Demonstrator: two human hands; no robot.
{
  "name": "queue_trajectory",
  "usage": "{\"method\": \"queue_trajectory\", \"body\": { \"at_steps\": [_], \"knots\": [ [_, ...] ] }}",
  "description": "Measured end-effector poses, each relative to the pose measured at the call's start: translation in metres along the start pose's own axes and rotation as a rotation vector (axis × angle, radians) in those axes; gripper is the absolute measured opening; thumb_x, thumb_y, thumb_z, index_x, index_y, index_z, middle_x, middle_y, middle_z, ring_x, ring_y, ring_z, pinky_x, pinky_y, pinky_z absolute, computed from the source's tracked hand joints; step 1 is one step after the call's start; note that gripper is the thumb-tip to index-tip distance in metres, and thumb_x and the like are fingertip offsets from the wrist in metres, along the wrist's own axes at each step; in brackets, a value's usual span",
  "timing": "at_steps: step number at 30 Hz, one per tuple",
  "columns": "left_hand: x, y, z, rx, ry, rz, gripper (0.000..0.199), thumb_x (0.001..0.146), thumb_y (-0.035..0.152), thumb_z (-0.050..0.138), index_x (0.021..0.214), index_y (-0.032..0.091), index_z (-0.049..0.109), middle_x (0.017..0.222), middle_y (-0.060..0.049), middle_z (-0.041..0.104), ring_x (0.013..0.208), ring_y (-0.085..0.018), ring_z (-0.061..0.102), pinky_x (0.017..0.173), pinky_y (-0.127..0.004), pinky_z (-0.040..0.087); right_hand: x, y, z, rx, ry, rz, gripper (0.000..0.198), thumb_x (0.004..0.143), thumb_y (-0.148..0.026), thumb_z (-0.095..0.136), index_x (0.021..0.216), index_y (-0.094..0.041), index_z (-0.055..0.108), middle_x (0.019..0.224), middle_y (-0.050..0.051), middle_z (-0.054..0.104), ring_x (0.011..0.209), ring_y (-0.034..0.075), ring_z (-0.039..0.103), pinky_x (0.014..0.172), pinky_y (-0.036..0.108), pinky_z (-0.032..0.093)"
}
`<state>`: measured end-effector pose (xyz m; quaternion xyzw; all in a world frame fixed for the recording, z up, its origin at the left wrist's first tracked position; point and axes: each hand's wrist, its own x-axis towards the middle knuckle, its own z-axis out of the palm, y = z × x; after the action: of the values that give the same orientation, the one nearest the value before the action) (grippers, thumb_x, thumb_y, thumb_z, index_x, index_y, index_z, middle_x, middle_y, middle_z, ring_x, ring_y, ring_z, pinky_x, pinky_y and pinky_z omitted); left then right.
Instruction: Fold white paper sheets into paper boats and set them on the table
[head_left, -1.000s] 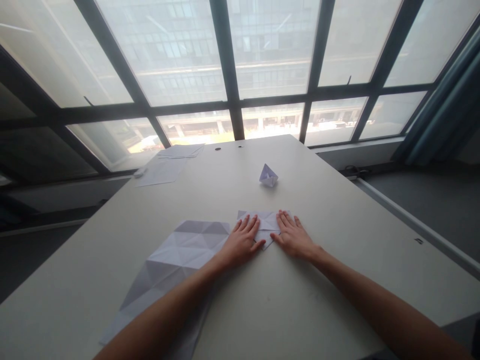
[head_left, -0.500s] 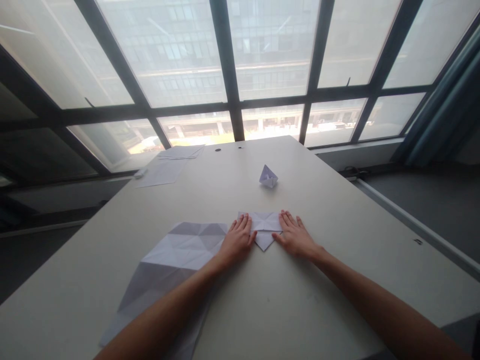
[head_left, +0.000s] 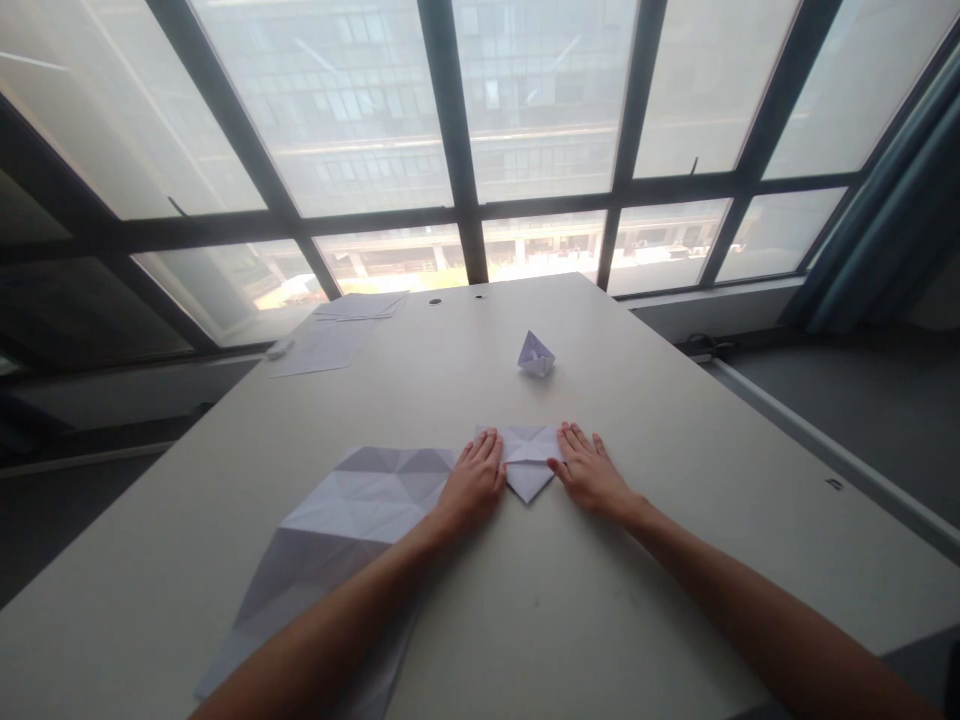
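Observation:
A folded sheet of white paper (head_left: 529,478) lies flat on the table, its pointed end toward me and a straight flap across its upper part. My left hand (head_left: 475,475) rests with outstretched fingers on its left side. On the right side my right hand (head_left: 589,470) lies flat too, its thumb reaching onto the flap. Both hands press from above and cover the paper's side corners. Beyond them stands a small folded paper boat (head_left: 535,355). A large creased sheet of paper (head_left: 330,545) spreads out on the left, partly under my left forearm.
The white table (head_left: 637,600) narrows toward the tall windows (head_left: 547,100). At its far left lie several flat paper sheets (head_left: 337,335) and a small white object (head_left: 280,349). A blue curtain (head_left: 877,250) hangs at the right.
My left thumb has drawn back from the middle of the folded paper toward the left hand. The right hand is nearly unmoved, and the paper stays in place.

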<state>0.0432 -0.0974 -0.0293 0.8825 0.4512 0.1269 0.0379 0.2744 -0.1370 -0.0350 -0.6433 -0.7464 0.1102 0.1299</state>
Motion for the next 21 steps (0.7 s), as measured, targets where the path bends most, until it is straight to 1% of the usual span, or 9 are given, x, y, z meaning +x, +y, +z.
{"method": "queue_trajectory", "body": {
  "at_steps": [2, 5, 7, 10, 12, 14, 16, 18, 21],
  "knots": [
    [0.001, -0.001, -0.001, -0.025, 0.014, 0.001, 0.049, 0.096, 0.021, 0.035, 0.141, 0.008, 0.044, 0.151, -0.016, 0.037, 0.142, -0.026, 0.03, 0.116, -0.044, 0.027, 0.003, 0.001, -0.001, 0.031, 0.041, 0.027, 0.062, 0.102, -0.046, 0.017, 0.146, -0.008, 0.038, 0.156, 0.014, 0.028, 0.146, 0.026, 0.017, 0.117, 0.051, 0.012],
    [0.003, -0.004, -0.004, -0.08, 0.051, -0.008, 0.044, 0.095, 0.021, 0.039, 0.135, 0.012, 0.053, 0.146, -0.013, 0.046, 0.138, -0.025, 0.039, 0.114, -0.042, 0.031, 0.006, 0.004, -0.004, 0.055, 0.08, 0.044, 0.049, 0.102, -0.037, 0.026, 0.138, -0.012, 0.05, 0.152, 0.013, 0.038, 0.144, 0.026, 0.024, 0.116, 0.048, 0.017],
    [0.004, -0.006, -0.006, -0.113, 0.08, -0.017, 0.038, 0.096, 0.024, 0.04, 0.127, 0.017, 0.062, 0.14, -0.01, 0.053, 0.133, -0.024, 0.045, 0.112, -0.04, 0.034, 0.007, 0.005, -0.006, 0.058, 0.089, 0.037, 0.044, 0.1, -0.032, 0.037, 0.136, -0.013, 0.052, 0.151, 0.013, 0.04, 0.143, 0.027, 0.027, 0.116, 0.047, 0.019],
    [0.006, -0.009, -0.007, -0.157, 0.121, -0.037, 0.035, 0.098, 0.03, 0.041, 0.114, 0.021, 0.07, 0.132, -0.007, 0.061, 0.126, -0.023, 0.052, 0.108, -0.039, 0.039, 0.007, 0.008, -0.009, 0.057, 0.089, 0.022, 0.043, 0.096, -0.029, 0.047, 0.135, -0.013, 0.053, 0.15, 0.014, 0.041, 0.141, 0.027, 0.03, 0.115, 0.047, 0.02],
    [0.005, -0.01, -0.007, -0.184, 0.143, -0.039, 0.032, 0.096, 0.031, 0.045, 0.112, 0.022, 0.071, 0.129, -0.007, 0.063, 0.122, -0.024, 0.054, 0.106, -0.039, 0.04, 0.007, 0.011, -0.013, 0.058, 0.069, -0.002, 0.044, 0.093, -0.03, 0.053, 0.134, -0.014, 0.054, 0.149, 0.015, 0.041, 0.141, 0.028, 0.031, 0.115, 0.046, 0.021],
    [0.005, -0.01, -0.006, -0.201, 0.157, -0.036, 0.029, 0.093, 0.03, 0.051, 0.115, 0.023, 0.069, 0.129, -0.006, 0.062, 0.12, -0.024, 0.054, 0.105, -0.04, 0.041, 0.007, 0.015, -0.017, 0.066, 0.041, -0.04, 0.047, 0.09, -0.031, 0.059, 0.133, -0.014, 0.055, 0.149, 0.016, 0.041, 0.14, 0.028, 0.033, 0.115, 0.046, 0.023],
    [0.004, -0.01, -0.005, -0.2, 0.162, -0.036, 0.032, 0.091, 0.028, 0.056, 0.12, 0.023, 0.066, 0.13, -0.006, 0.061, 0.12, -0.025, 0.053, 0.105, -0.041, 0.04, 0.007, 0.019, -0.021, 0.081, 0.024, -0.078, 0.051, 0.086, -0.032, 0.064, 0.133, -0.014, 0.056, 0.148, 0.017, 0.042, 0.139, 0.028, 0.035, 0.114, 0.044, 0.025],
    [0.005, -0.01, -0.005, -0.186, 0.162, -0.037, 0.035, 0.09, 0.028, 0.059, 0.124, 0.022, 0.063, 0.13, -0.007, 0.06, 0.12, -0.026, 0.051, 0.105, -0.042, 0.04, 0.007, 0.021, -0.025, 0.094, 0.027, -0.1, 0.052, 0.084, -0.033, 0.067, 0.132, -0.014, 0.057, 0.146, 0.017, 0.045, 0.136, 0.029, 0.039, 0.113, 0.042, 0.028],
    [0.005, -0.011, -0.006, -0.176, 0.16, -0.025, 0.034, 0.089, 0.028, 0.06, 0.123, 0.022, 0.063, 0.126, -0.008, 0.06, 0.118, -0.026, 0.05, 0.104, -0.041, 0.04, 0.007, 0.022, -0.029, 0.103, 0.044, -0.107, 0.051, 0.082, -0.032, 0.07, 0.129, -0.013, 0.06, 0.14, 0.017, 0.051, 0.132, 0.029, 0.044, 0.112, 0.039, 0.031]
  ]
}}
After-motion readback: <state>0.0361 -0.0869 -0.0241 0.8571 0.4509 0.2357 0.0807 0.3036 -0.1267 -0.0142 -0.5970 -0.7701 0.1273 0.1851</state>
